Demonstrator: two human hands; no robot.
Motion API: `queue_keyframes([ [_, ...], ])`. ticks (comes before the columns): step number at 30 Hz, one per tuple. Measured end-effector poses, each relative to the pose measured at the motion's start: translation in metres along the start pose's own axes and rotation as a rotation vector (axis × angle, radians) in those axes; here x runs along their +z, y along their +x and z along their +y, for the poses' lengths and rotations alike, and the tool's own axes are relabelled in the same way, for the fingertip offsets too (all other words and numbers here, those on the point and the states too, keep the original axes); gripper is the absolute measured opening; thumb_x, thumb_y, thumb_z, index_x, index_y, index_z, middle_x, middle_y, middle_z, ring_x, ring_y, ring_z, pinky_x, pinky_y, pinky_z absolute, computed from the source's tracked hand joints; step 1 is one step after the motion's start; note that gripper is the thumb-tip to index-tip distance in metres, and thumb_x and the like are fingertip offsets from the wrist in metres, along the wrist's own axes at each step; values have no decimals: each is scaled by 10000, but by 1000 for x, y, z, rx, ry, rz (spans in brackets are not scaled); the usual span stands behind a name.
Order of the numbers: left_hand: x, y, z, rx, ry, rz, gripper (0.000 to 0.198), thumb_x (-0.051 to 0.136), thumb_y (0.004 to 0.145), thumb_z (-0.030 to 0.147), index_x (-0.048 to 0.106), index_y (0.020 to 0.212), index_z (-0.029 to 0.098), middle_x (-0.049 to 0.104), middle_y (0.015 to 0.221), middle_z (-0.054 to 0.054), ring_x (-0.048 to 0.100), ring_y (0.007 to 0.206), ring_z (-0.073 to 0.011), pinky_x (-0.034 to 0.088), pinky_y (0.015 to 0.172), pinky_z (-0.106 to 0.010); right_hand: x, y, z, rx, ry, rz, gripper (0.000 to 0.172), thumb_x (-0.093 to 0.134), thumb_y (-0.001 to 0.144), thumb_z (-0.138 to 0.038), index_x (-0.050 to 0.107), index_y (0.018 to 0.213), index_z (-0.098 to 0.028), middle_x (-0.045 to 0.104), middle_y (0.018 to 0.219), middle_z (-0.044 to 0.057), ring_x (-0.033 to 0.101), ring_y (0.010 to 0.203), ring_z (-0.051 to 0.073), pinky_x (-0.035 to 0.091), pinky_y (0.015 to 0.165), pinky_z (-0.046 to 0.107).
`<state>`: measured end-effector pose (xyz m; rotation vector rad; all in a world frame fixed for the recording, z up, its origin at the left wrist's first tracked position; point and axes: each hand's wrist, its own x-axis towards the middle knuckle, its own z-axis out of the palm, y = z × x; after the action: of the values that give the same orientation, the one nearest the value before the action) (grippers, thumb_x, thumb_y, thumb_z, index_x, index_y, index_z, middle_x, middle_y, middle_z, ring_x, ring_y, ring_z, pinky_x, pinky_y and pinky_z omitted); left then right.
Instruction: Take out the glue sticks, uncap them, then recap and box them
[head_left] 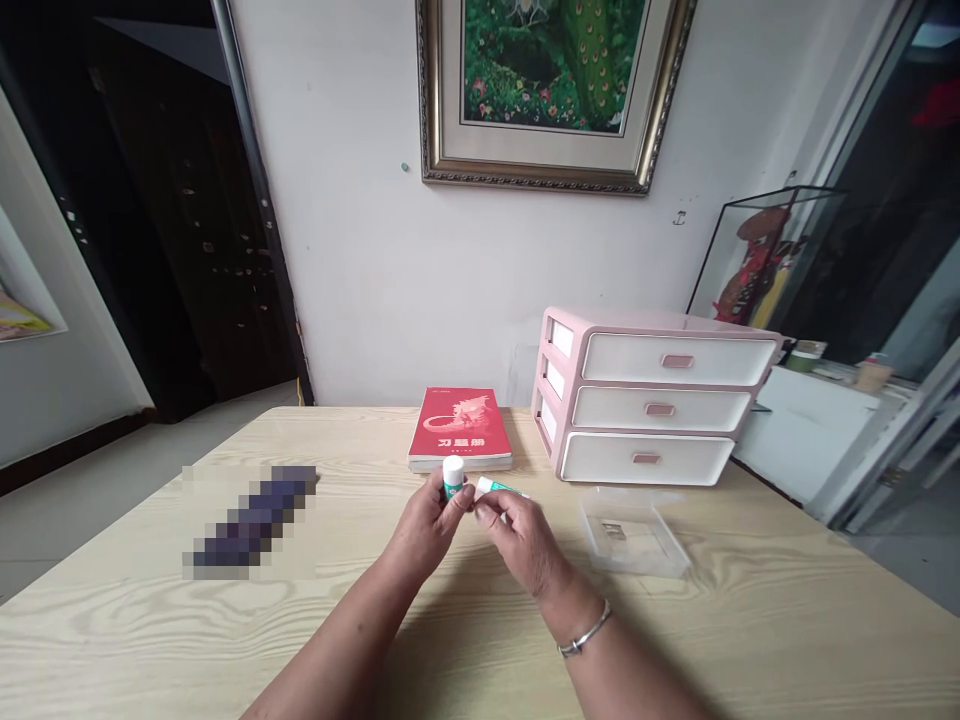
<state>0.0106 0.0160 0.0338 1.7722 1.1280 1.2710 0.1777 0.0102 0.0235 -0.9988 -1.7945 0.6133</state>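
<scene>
My left hand (425,520) is closed around a small upright tube with a white cap and teal label, which looks like a glue stick (453,480). Close beside it, my right hand (523,540) has its thumb and fingertips pinched together near the left thumb. What the right fingers hold, if anything, is too small to make out. A second white and teal tube (495,486) lies on its side just behind the right hand, partly hidden by the fingers. A red book (463,425) lies flat on the table behind both hands.
On the wooden table (315,640), a pink and white three-drawer box (652,395) stands at the back right. In front of it lies a clear plastic tray (634,545) with small things inside. A blurred dark object (255,520) is on the left.
</scene>
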Motion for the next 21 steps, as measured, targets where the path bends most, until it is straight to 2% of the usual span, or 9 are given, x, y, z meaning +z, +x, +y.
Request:
queue_keyframes([
  [2,-1,-1,-3,10,222,-1,287,509,919,482,579,999,215,663,857,-27,610,778,-189,437,694,-270,-1,0,2,89,121,59,371,460,964,-483,678,979,-184,637,736,27,574,683,159,468,639,263],
  [5,0,-4,-2,83,513,-63,170,496,931,370,587,1003,245,674,908,-29,621,774,-187,397,664,-260,0,1,5,179,282,134,461,408,963,-564,649,1032,-177,613,712,23,560,644,157,466,590,258],
  [10,7,-10,6,167,837,-98,108,482,928,272,572,957,221,665,867,-46,628,728,-202,366,610,-275,4,1,9,168,240,130,457,379,973,-576,624,927,-193,529,618,-23,502,578,139,414,560,249],
  [13,13,-11,7,189,945,-128,100,491,907,222,576,959,210,661,874,-61,638,756,-221,397,632,-289,6,2,12,173,137,123,434,384,974,-562,567,805,-207,476,583,-41,461,556,133,371,536,242],
  [16,20,-13,6,228,993,-178,188,487,871,146,584,1024,195,666,945,-90,647,838,-246,443,697,-312,8,2,14,166,4,132,423,413,970,-526,479,685,-220,473,579,-37,447,565,138,338,532,247],
  [18,25,-15,8,237,1005,-224,240,472,861,119,588,1064,171,669,975,-116,652,872,-262,459,722,-330,9,3,16,173,-68,146,397,425,966,-484,468,669,-224,508,593,-25,464,586,149,330,538,255],
  [21,31,-17,11,169,997,-269,225,461,871,130,598,1048,149,687,946,-136,671,840,-270,464,691,-328,10,3,20,210,-108,173,283,441,940,-399,549,748,-221,589,666,-1,515,639,167,356,565,257],
])
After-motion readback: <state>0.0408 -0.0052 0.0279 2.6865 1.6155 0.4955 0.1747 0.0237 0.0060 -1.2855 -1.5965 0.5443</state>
